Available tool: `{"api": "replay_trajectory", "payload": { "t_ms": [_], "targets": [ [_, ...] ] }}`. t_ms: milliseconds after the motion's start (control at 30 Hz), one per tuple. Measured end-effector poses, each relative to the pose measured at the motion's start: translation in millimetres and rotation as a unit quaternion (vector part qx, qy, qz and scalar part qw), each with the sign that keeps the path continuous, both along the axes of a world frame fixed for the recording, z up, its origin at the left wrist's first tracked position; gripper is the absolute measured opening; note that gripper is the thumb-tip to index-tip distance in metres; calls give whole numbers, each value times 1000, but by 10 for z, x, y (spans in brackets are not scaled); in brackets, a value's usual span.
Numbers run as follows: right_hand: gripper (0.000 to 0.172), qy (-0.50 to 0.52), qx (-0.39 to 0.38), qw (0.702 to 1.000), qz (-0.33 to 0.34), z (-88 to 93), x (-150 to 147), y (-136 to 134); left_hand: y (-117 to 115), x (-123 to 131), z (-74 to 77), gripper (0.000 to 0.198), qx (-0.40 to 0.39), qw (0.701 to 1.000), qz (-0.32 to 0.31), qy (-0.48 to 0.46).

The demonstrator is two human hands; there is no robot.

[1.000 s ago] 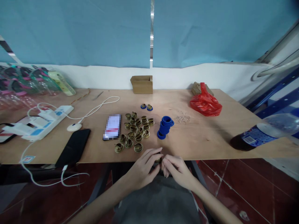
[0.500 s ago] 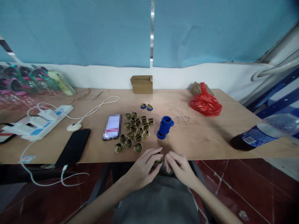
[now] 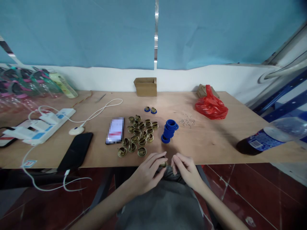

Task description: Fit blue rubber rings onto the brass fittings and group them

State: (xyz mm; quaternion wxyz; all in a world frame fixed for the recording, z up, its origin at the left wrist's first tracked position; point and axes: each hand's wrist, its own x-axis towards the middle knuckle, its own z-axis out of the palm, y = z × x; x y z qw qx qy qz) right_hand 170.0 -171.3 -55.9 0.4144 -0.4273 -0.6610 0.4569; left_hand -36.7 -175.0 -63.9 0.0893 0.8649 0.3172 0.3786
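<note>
At the table's front edge, my left hand (image 3: 151, 172) pinches a small brass-coloured round fitting (image 3: 163, 164), mostly covered by the fingers. Just to its right and apart from it, my right hand (image 3: 185, 169) has thumb and fingers pressed together; whatever may be between them is hidden. Several similar brass-coloured fittings (image 3: 135, 138) with upright tabs lie grouped beyond my left hand. A leaning stack of blue rings (image 3: 169, 131) stands beyond the gap between my hands. Farther back sit two fittings with blue rims (image 3: 153, 110).
Thin curled pieces (image 3: 187, 121) lie right of the blue stack. A lit phone (image 3: 115, 130), a dark phone (image 3: 75, 151) and a power strip (image 3: 48, 127) are at left. A cardboard box (image 3: 145, 88), red bag (image 3: 211, 107) and cola bottle (image 3: 261, 140) also stand about.
My right hand has shifted slightly right, away from the fitting, widening the gap between my hands. My left hand stays in place with the fitting.
</note>
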Motion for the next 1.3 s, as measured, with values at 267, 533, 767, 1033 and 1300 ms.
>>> {"api": "replay_trajectory", "payload": {
  "t_ms": [267, 533, 767, 1033, 1300],
  "targets": [
    [52, 1, -1, 1000, 2, 3, -9, -1, 21, 3, 16, 29, 20, 999, 19, 28],
    [51, 1, -10, 1000, 2, -1, -9, -1, 59, -19, -33, 30, 6, 998, 37, 59],
    [52, -4, -6, 1000, 5, 5, -9, 2, 87, -59, -45, 31, 21, 994, 53, 93],
    [52, -5, -9, 1000, 7, -9, -5, -1, 161, -124, -154, 31, 81, 976, 123, 163],
    [48, -19, 4, 1000, -6, -2, 19, 19, 178, -179, -215, 33, 90, 972, 155, 151]
  ]
}}
